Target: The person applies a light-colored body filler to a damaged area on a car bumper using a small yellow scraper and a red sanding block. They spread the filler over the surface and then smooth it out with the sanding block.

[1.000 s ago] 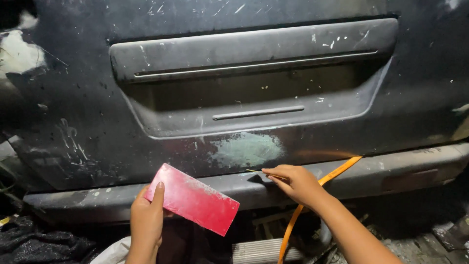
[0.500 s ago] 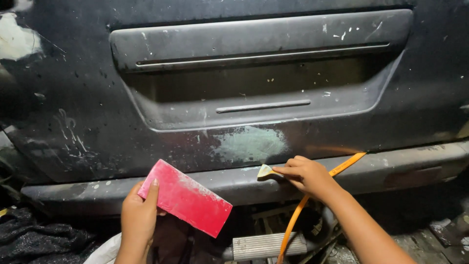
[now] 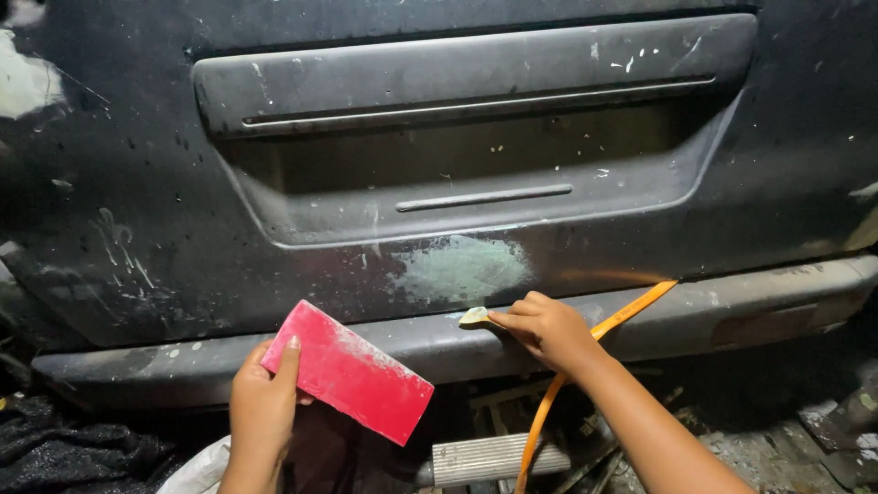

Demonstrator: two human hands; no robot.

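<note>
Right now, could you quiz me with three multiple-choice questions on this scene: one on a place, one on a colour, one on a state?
1. Where is the pale patch?
A. just above the right hand
B. on the ground
C. on the strap

2. What colour is the flat card?
A. blue
B. red
C. green

3. What is the left hand doing?
A. resting empty
B. pressing the panel
C. holding the card

Answers: A, the patch sits on the dark panel above the right hand; B, the card is red; C, fingers wrap its edge.
</note>
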